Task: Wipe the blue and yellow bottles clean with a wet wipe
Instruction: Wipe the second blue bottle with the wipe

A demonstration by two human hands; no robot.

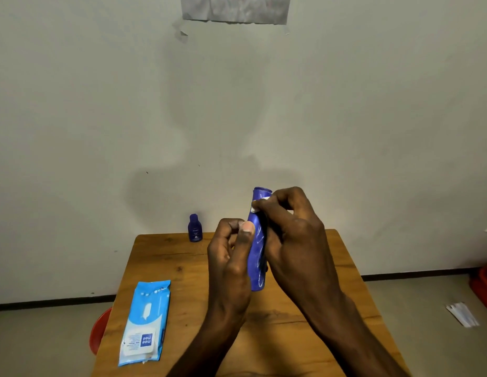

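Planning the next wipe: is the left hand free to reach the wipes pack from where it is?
Probably not yet. The left hand is gripping the blue bottle that the right hand is wiping. The wipes pack lies on its side of the table, nothing between.

Two bare forearms, left grip (231,257) and right grip (294,235) ungloved, sleeveless

The bottle (256,257) in the grip of both hands is blue with thin white streaks, and a white wipe (255,209) shows at the right-hand fingertips. Beyond the grip stands a dark blue small bottle (195,228) with a pale label. Left of the grip, the wipes pack (145,323) is light blue and white with a dark blue logo patch, on a brown wood-grain surface (171,268).
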